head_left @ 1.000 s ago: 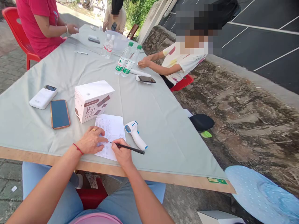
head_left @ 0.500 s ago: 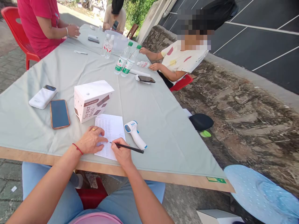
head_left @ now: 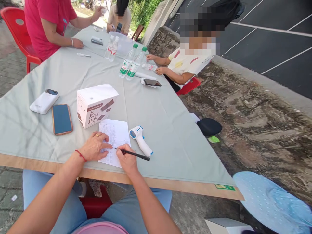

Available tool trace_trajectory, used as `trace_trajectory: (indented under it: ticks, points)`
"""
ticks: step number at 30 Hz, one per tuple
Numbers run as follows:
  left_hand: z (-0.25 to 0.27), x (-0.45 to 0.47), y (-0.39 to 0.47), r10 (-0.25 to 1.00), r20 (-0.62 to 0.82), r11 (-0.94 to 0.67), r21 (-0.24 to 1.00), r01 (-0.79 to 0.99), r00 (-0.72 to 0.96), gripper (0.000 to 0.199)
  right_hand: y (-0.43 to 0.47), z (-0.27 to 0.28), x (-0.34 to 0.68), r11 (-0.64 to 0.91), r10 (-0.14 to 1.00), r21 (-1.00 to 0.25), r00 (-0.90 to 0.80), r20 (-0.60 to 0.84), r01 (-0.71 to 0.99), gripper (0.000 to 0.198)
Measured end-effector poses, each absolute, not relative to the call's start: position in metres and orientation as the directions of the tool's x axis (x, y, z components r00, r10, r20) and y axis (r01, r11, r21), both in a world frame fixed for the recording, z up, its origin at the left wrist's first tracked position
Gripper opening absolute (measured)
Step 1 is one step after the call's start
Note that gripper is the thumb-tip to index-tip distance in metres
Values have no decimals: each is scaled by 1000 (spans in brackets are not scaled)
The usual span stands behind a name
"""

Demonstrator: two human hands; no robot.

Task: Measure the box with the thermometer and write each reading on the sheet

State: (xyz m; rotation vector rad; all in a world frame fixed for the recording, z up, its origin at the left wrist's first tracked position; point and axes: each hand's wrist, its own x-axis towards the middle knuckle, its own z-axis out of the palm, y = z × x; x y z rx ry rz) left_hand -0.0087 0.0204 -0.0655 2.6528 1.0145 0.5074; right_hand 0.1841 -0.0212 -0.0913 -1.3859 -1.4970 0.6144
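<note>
Table, cloth-covered; green sticker at the right near corner. Two co-workers differ from a second ago: at the left edge, the one in red has parted hands, one lifted above the far end, the other down on the cloth; at the right edge, the one in a white printed top also has hands apart, a clear bottle now showing on its side between them. Box, one, upright toward the near edge: "NutriMotion", "Su-per Meal". Upright bottles, four: two green-capped, two red-labelled; labels too small to read. Sheet, one, at the near edge just before the box; rows of fine writing, illegible. Thermometer gun, one, right of it. Left hand spread flat on the sheet, gripping nothing; right hand pinches one black pen, tip at the sheet. Both unmoved.
</note>
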Motion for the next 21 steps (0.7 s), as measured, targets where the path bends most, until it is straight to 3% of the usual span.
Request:
trace_trajectory:
  ticks: [21]
  points:
    - [-65, -8, 21, 683, 223, -723, 346, 598, 696, 24, -20, -92, 184, 212, 947, -868, 125, 296, 450, 17]
